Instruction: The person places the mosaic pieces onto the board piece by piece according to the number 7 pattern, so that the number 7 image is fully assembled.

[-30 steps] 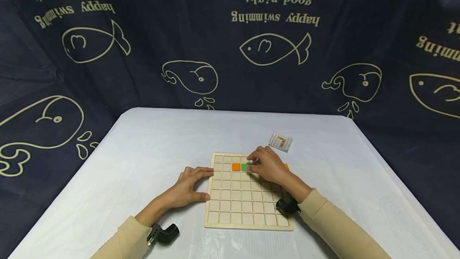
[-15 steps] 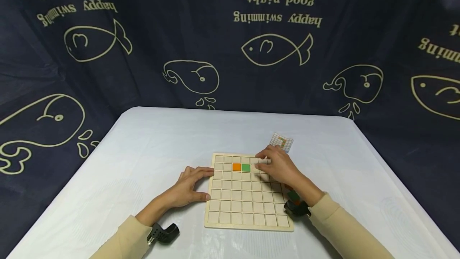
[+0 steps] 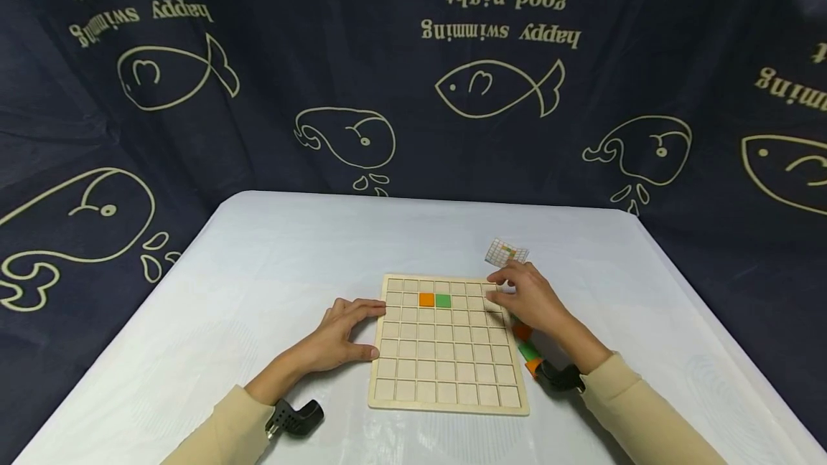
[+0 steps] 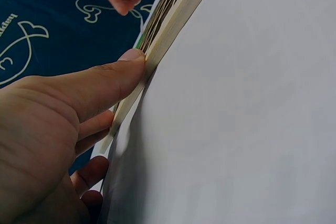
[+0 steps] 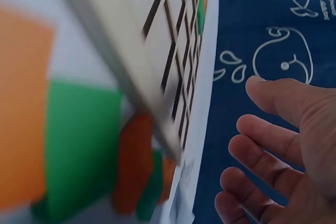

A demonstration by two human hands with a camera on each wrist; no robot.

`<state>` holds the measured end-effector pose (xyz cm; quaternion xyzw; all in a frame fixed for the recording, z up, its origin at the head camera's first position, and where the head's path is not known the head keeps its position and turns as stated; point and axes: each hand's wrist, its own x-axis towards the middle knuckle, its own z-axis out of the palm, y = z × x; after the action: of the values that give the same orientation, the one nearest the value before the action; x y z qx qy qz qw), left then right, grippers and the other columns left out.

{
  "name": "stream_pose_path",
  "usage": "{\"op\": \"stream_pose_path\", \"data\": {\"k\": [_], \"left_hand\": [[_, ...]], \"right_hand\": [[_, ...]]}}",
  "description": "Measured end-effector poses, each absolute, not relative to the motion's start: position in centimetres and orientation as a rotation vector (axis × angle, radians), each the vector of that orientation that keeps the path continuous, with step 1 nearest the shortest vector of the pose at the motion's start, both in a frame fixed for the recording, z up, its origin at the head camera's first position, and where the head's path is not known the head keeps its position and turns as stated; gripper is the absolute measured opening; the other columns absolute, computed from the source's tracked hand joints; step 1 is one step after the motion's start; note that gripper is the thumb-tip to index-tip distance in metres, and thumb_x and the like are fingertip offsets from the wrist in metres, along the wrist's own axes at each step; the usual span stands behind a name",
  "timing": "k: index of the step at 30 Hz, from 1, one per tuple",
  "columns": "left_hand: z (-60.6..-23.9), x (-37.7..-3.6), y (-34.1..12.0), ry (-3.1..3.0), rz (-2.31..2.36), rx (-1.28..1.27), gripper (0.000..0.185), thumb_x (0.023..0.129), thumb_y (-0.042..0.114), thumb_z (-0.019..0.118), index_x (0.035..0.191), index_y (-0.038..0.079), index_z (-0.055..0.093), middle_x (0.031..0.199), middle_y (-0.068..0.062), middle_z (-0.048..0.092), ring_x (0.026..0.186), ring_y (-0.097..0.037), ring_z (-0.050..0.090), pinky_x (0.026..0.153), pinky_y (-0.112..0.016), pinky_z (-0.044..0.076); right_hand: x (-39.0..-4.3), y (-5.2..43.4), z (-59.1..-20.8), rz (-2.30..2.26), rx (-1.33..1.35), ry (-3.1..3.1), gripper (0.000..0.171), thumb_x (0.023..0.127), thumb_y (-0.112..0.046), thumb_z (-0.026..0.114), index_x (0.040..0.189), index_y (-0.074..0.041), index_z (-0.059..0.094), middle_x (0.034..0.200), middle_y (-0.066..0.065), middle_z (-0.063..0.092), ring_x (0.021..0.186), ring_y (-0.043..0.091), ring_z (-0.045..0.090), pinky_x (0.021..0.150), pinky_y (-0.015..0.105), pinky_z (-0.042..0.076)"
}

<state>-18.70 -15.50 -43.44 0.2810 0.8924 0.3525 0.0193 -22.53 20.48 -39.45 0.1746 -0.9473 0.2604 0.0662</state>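
Note:
A wooden grid board (image 3: 448, 393) lies on the white table. An orange tile (image 3: 426, 299) and a green tile (image 3: 442, 300) sit side by side in its second row. My left hand (image 3: 345, 331) rests against the board's left edge, with the thumb (image 4: 113, 74) pressing on that edge (image 4: 173, 22). My right hand (image 3: 526, 298) hovers over the board's far right corner, fingers (image 5: 262, 153) relaxed and holding nothing. Loose orange and green tiles (image 3: 526, 350) lie on the table by the board's right edge, partly hidden by my right wrist; they fill the right wrist view (image 5: 79, 145).
A small printed pattern card (image 3: 506, 253) lies on the table beyond the board's far right corner. The white table (image 3: 271, 264) is ringed by a dark blue cloth with fish and whale drawings (image 3: 497, 88). Black wrist mounts (image 3: 293, 418) sit on both forearms.
My right hand has drawn back from the green tile, leaving it on the board beside the orange one, and moved right toward the board's far right corner. The left hand stayed put.

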Motion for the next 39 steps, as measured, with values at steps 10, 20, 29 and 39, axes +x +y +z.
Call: {"op": "stream_pose_path", "data": {"k": [10, 20, 29, 39], "left_hand": [[-43.5, -18.7, -15.5, 2.77, 1.093, 0.873, 0.067, 0.073, 0.038, 0.077, 0.133, 0.019, 0.052, 0.144, 0.005, 0.045, 0.102, -0.012, 0.033, 0.082, -0.03, 0.026], [-43.6, -18.7, -15.5, 2.764, 1.094, 0.88, 0.067, 0.074, 0.039, 0.076, 0.134, 0.019, 0.052, 0.144, 0.005, 0.044, 0.102, -0.012, 0.033, 0.082, -0.03, 0.025], [-43.6, -18.7, -15.4, 2.749, 1.103, 0.859, 0.067, 0.074, 0.037, 0.077, 0.134, 0.02, 0.052, 0.144, 0.006, 0.044, 0.101, -0.011, 0.032, 0.082, -0.03, 0.024], [-43.4, -18.6, -15.4, 2.732, 1.102, 0.85, 0.067, 0.074, 0.036, 0.077, 0.135, 0.02, 0.051, 0.146, 0.005, 0.042, 0.102, -0.011, 0.031, 0.086, -0.033, 0.024]], "right_hand": [[-22.6, 22.5, -40.1, 0.745, 0.426, -2.882, 0.026, 0.084, -0.022, 0.069, 0.105, -0.009, 0.069, 0.095, 0.005, 0.062, 0.088, 0.021, 0.05, 0.071, 0.032, 0.039], [-22.7, 23.3, -40.8, 0.712, 0.381, -2.933, 0.028, 0.081, -0.023, 0.071, 0.104, -0.007, 0.07, 0.093, 0.005, 0.061, 0.083, 0.018, 0.044, 0.069, 0.03, 0.033], [-22.8, 23.6, -41.3, 0.676, 0.36, -2.977, 0.028, 0.081, -0.023, 0.071, 0.105, -0.008, 0.07, 0.096, 0.006, 0.061, 0.085, 0.019, 0.044, 0.071, 0.03, 0.034], [-23.0, 23.8, -41.6, 0.68, 0.355, -2.994, 0.028, 0.082, -0.024, 0.07, 0.105, -0.009, 0.07, 0.1, 0.007, 0.061, 0.09, 0.021, 0.047, 0.076, 0.036, 0.038]]}}
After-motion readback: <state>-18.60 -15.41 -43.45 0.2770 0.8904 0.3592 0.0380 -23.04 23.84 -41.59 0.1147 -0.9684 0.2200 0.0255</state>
